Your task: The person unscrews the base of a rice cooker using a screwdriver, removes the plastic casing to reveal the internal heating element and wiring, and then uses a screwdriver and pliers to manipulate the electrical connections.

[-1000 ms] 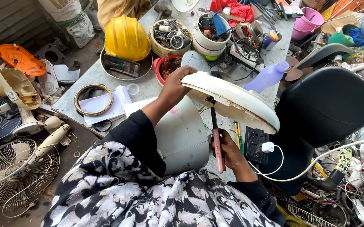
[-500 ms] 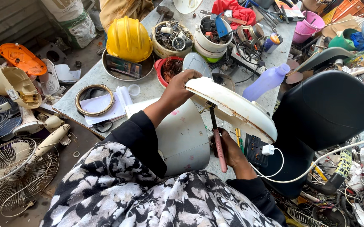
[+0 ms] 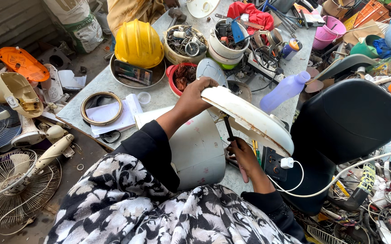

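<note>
The left hand (image 3: 194,100) grips the near edge of a white round fan base (image 3: 249,118), fingers curled over its rim, holding it tilted on edge above a white curved housing (image 3: 197,151) that rests against the person's lap. The right hand (image 3: 245,158) is closed around the handle of a screwdriver (image 3: 230,131), whose dark shaft runs up to the underside of the fan base. Compared with a second ago, the fan base is tipped more steeply, its far edge now lower toward the black extension socket (image 3: 272,163), and the right hand has come up closer under the base. A yellow hard hat (image 3: 137,43) and a lilac bottle (image 3: 285,90) stand on the grey worktable (image 3: 157,97), unchanged in position.
</note>
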